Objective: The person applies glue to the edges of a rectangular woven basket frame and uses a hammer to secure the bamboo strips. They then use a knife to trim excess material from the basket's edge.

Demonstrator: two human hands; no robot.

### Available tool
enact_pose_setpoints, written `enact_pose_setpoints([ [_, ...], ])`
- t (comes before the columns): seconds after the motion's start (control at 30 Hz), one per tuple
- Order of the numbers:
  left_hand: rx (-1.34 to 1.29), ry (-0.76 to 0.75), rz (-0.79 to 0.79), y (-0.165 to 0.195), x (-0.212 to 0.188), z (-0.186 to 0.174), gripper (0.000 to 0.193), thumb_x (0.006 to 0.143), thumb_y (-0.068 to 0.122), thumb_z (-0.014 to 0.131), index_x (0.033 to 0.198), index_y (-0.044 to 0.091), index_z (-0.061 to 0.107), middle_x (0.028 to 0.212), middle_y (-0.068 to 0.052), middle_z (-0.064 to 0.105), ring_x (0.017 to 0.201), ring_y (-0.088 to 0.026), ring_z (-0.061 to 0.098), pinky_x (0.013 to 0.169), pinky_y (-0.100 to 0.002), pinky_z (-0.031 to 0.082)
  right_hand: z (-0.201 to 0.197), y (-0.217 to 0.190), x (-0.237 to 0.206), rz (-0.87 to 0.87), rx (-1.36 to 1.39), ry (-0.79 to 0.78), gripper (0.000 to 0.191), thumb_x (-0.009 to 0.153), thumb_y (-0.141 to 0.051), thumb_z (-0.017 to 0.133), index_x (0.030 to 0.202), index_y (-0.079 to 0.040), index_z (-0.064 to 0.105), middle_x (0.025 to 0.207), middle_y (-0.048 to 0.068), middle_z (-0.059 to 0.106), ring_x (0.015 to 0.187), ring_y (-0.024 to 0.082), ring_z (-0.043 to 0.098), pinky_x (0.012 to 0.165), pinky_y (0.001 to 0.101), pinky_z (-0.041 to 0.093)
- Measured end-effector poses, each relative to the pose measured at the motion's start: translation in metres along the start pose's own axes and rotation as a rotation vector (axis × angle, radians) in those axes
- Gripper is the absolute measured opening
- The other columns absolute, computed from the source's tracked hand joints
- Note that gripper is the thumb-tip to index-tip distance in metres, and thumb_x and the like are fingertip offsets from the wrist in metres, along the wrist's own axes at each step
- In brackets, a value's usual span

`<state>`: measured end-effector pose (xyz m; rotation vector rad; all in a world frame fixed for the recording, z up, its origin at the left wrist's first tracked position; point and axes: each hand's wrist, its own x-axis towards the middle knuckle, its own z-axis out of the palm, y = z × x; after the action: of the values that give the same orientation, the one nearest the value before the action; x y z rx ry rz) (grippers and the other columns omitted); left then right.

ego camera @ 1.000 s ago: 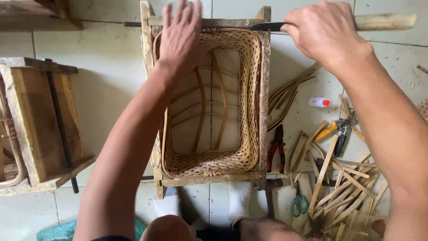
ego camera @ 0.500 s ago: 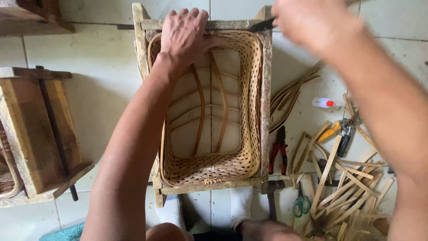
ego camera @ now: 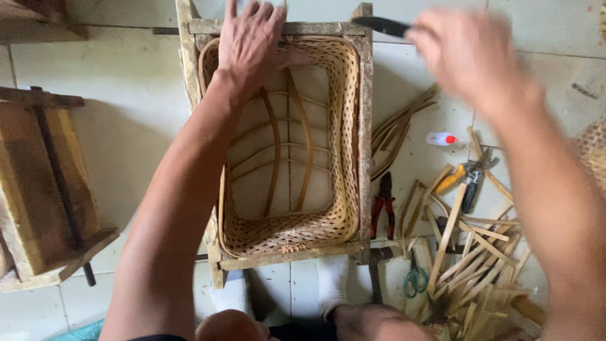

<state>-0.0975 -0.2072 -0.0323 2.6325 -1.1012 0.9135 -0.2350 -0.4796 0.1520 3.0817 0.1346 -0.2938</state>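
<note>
The woven bamboo basket (ego camera: 287, 145) sits inside a wooden frame (ego camera: 365, 126) on the tiled floor (ego camera: 126, 126), straight below the person and between the two arms. Its walls look fully woven all round, tight and even, while the bottom is open: only a few bent bamboo ribs (ego camera: 274, 151) cross it, with floor tiles showing through, so the base looks like the part left to do. The left hand (ego camera: 252, 41) lies flat and spread on the far rim, fingers over the frame's top rail, pressing rather than gripping. The right hand (ego camera: 470, 53) is up by the frame's far right corner, closed around a dark-bladed knife (ego camera: 388, 26). That hand is badly blurred, so the grip and the handle are hard to make out. Right of the right forearm lie red-handled pliers (ego camera: 382, 205), cut bamboo strips (ego camera: 467, 252), a small white bottle (ego camera: 439, 138) and green scissors (ego camera: 415, 278). Left of the left arm, a wooden block form (ego camera: 44, 189) is cut off by the edge.
</note>
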Motion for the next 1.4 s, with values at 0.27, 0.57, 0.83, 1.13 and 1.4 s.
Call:
enact_pose_setpoints([
  [0.27,-1.322,-0.727,-0.901,0.162,-0.068,-0.110,0.071,0.087,0.056,0.065,0.140,0.009,0.059,0.129,-0.016,0.070,0.090,-0.022,0.076,0.070,-0.039,0.066,0.001,-0.061,-0.097,0.490,0.832,-0.368,0.028,0.101,-0.022,0.053,0.116,0.000,0.062,0.069,0.012,0.070,0.046,0.017,0.063,0.043,0.0305,0.051],
  [0.57,-1.449,-0.591,-1.009,0.197,-0.087,-0.109,0.070,0.084,0.038,0.078,0.139,0.001,0.058,0.124,-0.021,0.066,0.101,-0.026,0.072,0.082,-0.036,0.065,-0.012,-0.072,-0.060,0.396,0.580,-0.554,0.027,0.103,-0.017,0.047,0.110,0.003,0.065,0.071,0.013,0.071,0.047,0.021,0.066,0.047,0.0346,0.054],
  [0.83,-1.526,-0.534,-1.032,0.203,-0.099,-0.106,0.065,0.088,0.035,0.076,0.140,0.000,0.058,0.118,-0.019,0.072,0.095,-0.022,0.073,0.081,-0.034,0.063,-0.024,-0.095,-0.028,0.363,0.271,-0.727,0.032,0.104,-0.009,0.045,0.093,0.009,0.068,0.072,0.013,0.073,0.053,0.021,0.069,0.049,0.0301,0.055],
  [1.13,-1.526,-0.487,-1.017,0.204,-0.104,-0.105,0.059,0.089,0.035,0.076,0.134,-0.002,0.064,0.114,-0.018,0.073,0.093,-0.022,0.071,0.080,-0.035,0.061,0.022,-0.077,-0.098,0.339,0.773,-0.394,0.024,0.104,-0.018,0.051,0.106,0.002,0.064,0.064,0.011,0.063,0.043,0.016,0.058,0.040,0.0308,0.050],
  [1.4,-1.500,-0.428,-0.873,0.210,-0.107,-0.097,0.045,0.099,0.031,0.068,0.129,-0.002,0.067,0.113,-0.016,0.066,0.096,-0.021,0.065,0.076,-0.034,0.059,0.004,-0.095,-0.079,0.491,0.518,-0.582,0.030,0.106,-0.018,0.044,0.098,0.005,0.061,0.066,0.012,0.064,0.044,0.021,0.059,0.043,0.0336,0.053],
])
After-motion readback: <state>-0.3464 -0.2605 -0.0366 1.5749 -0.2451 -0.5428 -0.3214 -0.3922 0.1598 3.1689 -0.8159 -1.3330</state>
